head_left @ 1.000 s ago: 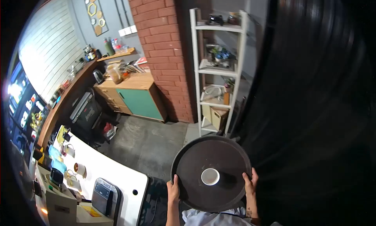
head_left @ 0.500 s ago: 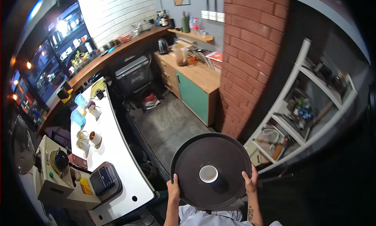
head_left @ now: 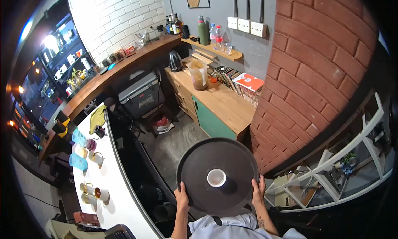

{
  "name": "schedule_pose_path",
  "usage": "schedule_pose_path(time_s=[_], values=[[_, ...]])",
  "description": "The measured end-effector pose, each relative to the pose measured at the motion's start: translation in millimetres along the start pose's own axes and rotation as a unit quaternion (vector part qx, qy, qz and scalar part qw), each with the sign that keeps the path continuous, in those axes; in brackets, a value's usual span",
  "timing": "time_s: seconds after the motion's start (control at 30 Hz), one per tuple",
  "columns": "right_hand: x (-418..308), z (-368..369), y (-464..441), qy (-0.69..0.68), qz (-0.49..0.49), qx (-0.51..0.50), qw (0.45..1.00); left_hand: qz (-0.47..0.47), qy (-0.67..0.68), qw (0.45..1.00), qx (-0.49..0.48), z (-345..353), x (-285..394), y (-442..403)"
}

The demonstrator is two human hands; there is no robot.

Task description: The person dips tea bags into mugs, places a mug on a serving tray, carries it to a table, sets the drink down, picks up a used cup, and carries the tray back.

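Note:
A round dark serving tray [head_left: 199, 160] is held level in front of my body. My left hand [head_left: 181, 196] grips its left rim, thumb on top. On the opposite rim, my right hand [head_left: 258, 190] is closed the same way. One small white cup [head_left: 216, 178] stands upright near the tray's middle. Its inside looks pale, and I cannot tell what it contains. The fingers beneath the tray are hidden.
To the left runs a white counter [head_left: 120, 197] with several mugs [head_left: 101, 194] and blue containers [head_left: 78, 161]. Ahead stands a wooden cabinet [head_left: 226, 99] holding a plastic pitcher [head_left: 199, 75] and kettle [head_left: 175, 61]. A brick pillar [head_left: 306, 77] and white shelf frame [head_left: 331, 162] are at right.
The view has moved forward, so the cabinet and brick pillar look nearer. The grinder and scale at lower left have mostly slid out of view. Both hands still hold the tray.

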State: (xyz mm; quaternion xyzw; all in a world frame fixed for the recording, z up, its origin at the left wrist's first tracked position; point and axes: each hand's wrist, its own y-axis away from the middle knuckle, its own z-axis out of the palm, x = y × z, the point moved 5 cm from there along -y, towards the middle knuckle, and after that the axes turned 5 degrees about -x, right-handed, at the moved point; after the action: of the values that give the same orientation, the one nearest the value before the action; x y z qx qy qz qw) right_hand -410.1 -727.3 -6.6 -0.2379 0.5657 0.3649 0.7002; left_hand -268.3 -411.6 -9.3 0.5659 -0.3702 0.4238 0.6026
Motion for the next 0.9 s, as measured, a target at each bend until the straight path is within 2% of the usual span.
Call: schedule_pose_path(time_s=[0.13,0.2,0.27,0.33,0.4,0.43,0.47,0.53,0.6,0.67,0.7,0.73,0.8,0.87,0.9], values=[[47.7,20.7,-60.1,0.056,0.038,-0.015,0.998,0.015,0.028,0.999,0.005,20.8,10.5,-67.8],[104.7,13.4,-85.3,0.24,0.021,0.097,0.966,-0.005,-0.005,1.0,0.021,35.9,23.5,-93.4],[114.9,20.9,-119.5,0.244,0.049,0.099,0.963,-0.012,0.031,0.999,0.018,45.5,8.4,-139.2],[127.5,30.6,-154.9,0.247,0.077,0.102,0.961,-0.021,-0.029,0.999,0.019,60.6,14.0,-177.3],[133.3,41.4,-199.3,0.302,0.036,0.13,0.944,-0.007,-0.035,0.999,0.008,80.1,13.0,-221.9],[132.8,51.2,-222.6,0.318,-0.024,0.161,0.934,-0.012,-0.066,0.998,0.013,87.3,6.2,-251.0],[135.5,54.7,-243.5,0.315,-0.023,0.163,0.935,-0.017,-0.098,0.995,0.018,95.3,-0.2,-279.6],[121.8,70.8,-290.6,0.355,0.085,0.095,0.926,-0.046,-0.049,0.998,0.011,119.1,-14.9,-333.5],[142.7,70.7,-345.1,0.39,0.07,0.113,0.911,-0.038,-0.057,0.998,0.007,146.1,-22.1,-381.8],[169.1,62.4,-372.6,0.413,0.031,0.144,0.899,-0.073,-0.089,0.993,-0.003,159.2,-35.6,-420.3],[162.2,66.9,-385.8,0.439,0.067,0.156,0.882,-0.091,-0.11,0.99,-0.011,173.3,-36.5,-440.8],[162.8,70.3,-394.9,0.432,0.017,0.212,0.877,-0.099,-0.113,0.988,-0.02,188.6,-25.7,-448.4],[166.8,71.1,-413.0,0.44,0.024,0.243,0.865,-0.1,-0.13,0.986,-0.03,210.7,-6.9,-460.3],[162.8,69.6,-432.7,0.447,0.042,0.245,0.859,-0.097,-0.113,0.988,-0.05,222.7,-23.1,-489.1],[153.5,72.2,-441.4,0.444,0.091,0.228,0.862,-0.084,-0.116,0.989,-0.042,229.0,-22.9,-498.6]])
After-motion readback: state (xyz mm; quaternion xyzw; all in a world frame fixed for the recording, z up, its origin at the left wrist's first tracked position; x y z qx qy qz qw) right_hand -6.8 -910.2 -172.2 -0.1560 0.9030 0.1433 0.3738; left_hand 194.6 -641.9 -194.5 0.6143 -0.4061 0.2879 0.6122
